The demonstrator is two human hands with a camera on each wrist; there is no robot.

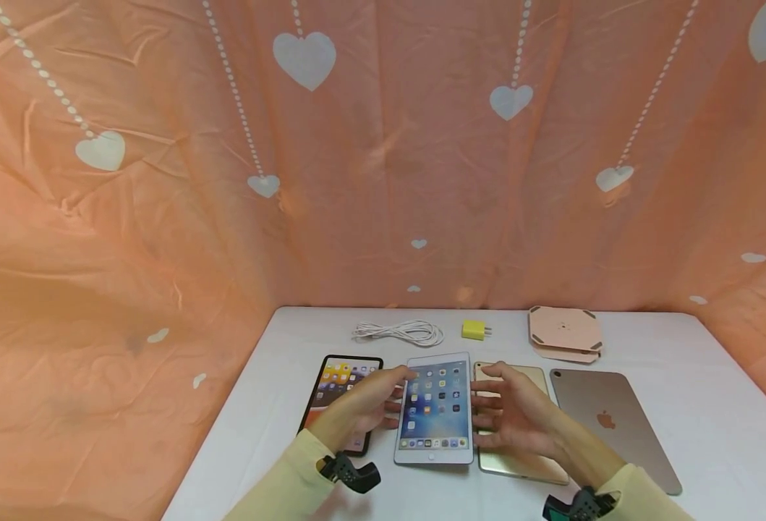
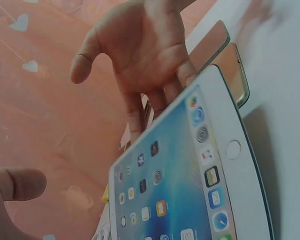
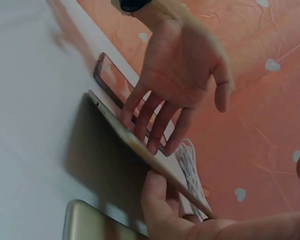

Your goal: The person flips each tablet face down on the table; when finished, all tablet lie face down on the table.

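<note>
A white tablet [image 1: 436, 405] with a lit screen of app icons lies between my two hands, tilted, with a shadow on the table under it. At its left edge is my left hand [image 1: 371, 399], palm inward, fingers extended along the side; the right wrist view shows its thumb spread away from the tablet. My right hand [image 1: 529, 412] is at the opposite edge with straight, parted fingers, fingertips right at the side of the tablet. Below that hand lies a gold tablet [image 1: 529, 469], partly covered by it. A black-framed tablet [image 1: 332, 391] lies behind my left forearm.
Face down at the right lies a grey tablet [image 1: 607, 420] with an apple logo. Along the back of the white table [image 1: 701, 412] are a coiled white cable [image 1: 409, 332], a yellow charger plug [image 1: 474, 330] and a pink folding stand [image 1: 563, 331]. An orange curtain [image 1: 383, 181] hangs behind.
</note>
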